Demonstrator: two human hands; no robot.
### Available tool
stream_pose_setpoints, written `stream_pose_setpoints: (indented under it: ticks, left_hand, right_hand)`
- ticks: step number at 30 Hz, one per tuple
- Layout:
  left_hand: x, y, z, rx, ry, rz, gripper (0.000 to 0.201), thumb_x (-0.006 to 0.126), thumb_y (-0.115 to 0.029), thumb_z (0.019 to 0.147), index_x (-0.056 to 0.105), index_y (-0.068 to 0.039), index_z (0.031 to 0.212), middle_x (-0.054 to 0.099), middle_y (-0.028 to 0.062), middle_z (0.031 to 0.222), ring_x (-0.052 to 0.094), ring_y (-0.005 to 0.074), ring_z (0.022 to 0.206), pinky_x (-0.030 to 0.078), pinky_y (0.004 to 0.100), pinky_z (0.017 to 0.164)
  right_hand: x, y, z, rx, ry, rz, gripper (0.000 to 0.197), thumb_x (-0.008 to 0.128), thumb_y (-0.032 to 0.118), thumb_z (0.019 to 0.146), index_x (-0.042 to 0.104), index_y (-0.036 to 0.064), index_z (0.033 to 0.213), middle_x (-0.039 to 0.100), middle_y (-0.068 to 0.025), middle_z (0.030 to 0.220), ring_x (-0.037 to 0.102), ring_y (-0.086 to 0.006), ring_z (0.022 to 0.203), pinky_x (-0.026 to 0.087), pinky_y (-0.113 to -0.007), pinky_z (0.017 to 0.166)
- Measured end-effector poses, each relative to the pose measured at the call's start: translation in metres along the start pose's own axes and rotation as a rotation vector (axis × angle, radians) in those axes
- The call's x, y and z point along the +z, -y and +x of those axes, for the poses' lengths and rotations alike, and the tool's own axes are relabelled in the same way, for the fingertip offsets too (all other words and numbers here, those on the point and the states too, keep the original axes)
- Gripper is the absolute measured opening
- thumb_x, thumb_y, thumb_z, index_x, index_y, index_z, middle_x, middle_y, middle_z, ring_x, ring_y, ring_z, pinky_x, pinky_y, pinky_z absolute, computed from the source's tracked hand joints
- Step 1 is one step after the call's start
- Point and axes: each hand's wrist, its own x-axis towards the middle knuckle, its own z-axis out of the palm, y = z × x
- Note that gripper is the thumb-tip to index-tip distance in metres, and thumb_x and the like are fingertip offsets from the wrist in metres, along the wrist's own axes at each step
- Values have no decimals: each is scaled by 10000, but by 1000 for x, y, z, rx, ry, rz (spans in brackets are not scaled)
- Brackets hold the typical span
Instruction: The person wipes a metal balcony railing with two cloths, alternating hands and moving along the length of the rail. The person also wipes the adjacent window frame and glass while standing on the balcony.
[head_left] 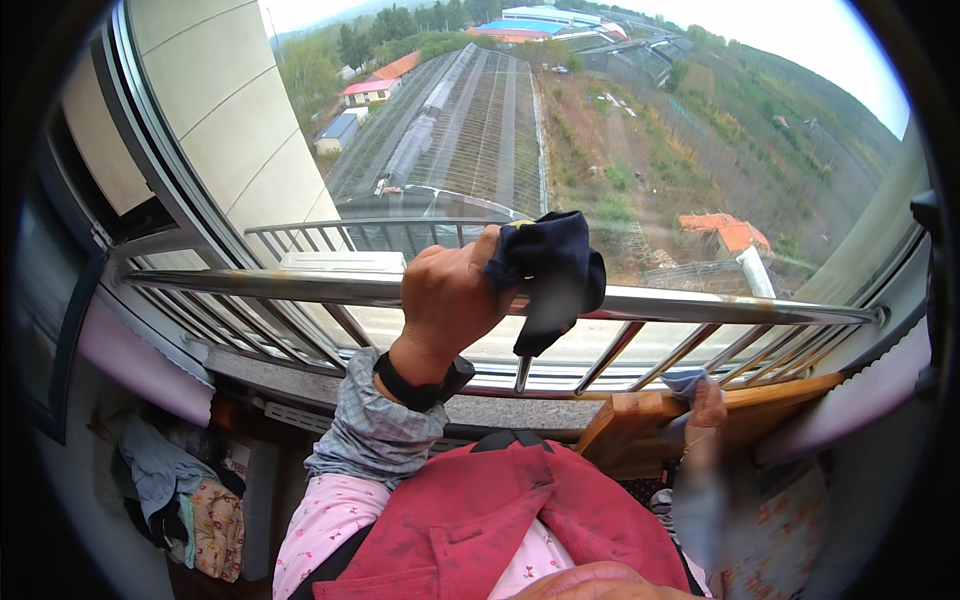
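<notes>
My left hand (450, 290) is raised at the window, in front of the metal railing (690, 305). Its fingers are closed on a dark navy cloth (550, 270), which bunches up and hangs down past the top rail. Whether the cloth touches the glass I cannot tell. Lower and to the right, my right hand (706, 408) grips a grey-blue cloth (684, 382) at the top edge of a wooden board (640, 408). That forearm is blurred.
Below the railing runs a stone sill (500, 410). Folded clothes (215, 520) lie in a pile at lower left. Pale purple curtains (150, 360) hang at both sides. An open window sash (70, 330) stands at the left. Greenhouses and fields show outside.
</notes>
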Motion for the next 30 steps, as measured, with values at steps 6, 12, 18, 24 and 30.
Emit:
stream_pose_setpoints:
  ticks: [6, 12, 18, 24, 30]
  left_hand:
    - [1, 1, 0, -37, -7, -33, 424, 757, -481, 846, 685, -128, 1069, 552, 54, 559, 564, 287, 484, 443, 373, 511]
    - [1, 1, 0, 5, -38, 3, 268, 726, -296, 847, 665, -132, 1050, 555, 16, 542, 577, 238, 476, 419, 348, 500]
    - [1, 2, 1, 12, -47, -13, 292, 740, -324, 846, 663, -132, 1051, 553, 22, 546, 575, 247, 480, 421, 355, 503]
    - [0, 2, 1, 15, -33, 4, 296, 737, -352, 860, 659, -134, 1043, 546, 19, 543, 584, 247, 490, 422, 361, 506]
    - [-1, 1, 2, 15, -35, -3, 321, 754, -369, 851, 661, -129, 1044, 550, 15, 546, 578, 235, 478, 419, 349, 505]
  right_hand:
    - [-24, -48, 9, 38, -425, -161, 451, 497, 390, 1073, 630, -6, 1242, 687, -275, 1064, 674, -422, 941, 541, -459, 787]
    - [-62, -89, 29, 125, -593, -20, 369, 501, 310, 1085, 633, -12, 1205, 703, -227, 996, 683, -356, 891, 547, -413, 763]
    - [21, -35, -24, -446, 91, -331, 249, 587, 174, 997, 662, 51, 1200, 688, -116, 1159, 614, -315, 1204, 344, -514, 1135]
    - [9, -109, 5, -308, 35, -497, 289, 509, 271, 1046, 629, 67, 1211, 645, -141, 1201, 586, -330, 1171, 350, -510, 1124]
    - [0, -177, 35, -78, -108, -596, 348, 510, 299, 1055, 634, 49, 1264, 635, -149, 1326, 558, -295, 1277, 321, -482, 1169]
